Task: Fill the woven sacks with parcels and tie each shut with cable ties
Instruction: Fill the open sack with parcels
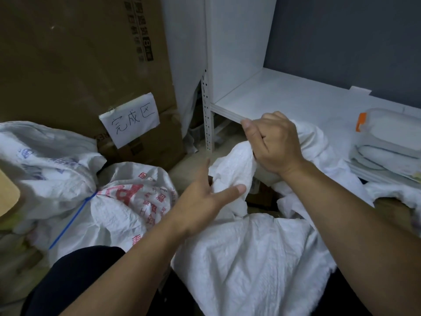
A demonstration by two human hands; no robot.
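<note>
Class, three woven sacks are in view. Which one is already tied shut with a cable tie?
The far-left sack: a blue cable tie cinches its neck. The red-printed sack shows no tie, and the plain white sack is gripped by the right hand.

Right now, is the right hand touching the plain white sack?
Touching: the head view shows the right hand gripping bunched fabric of the white sack.

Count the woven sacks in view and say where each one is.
3. A tied sack far left, a red-printed sack beside it, and an open white sack under both hands. Others may be hidden.
</note>
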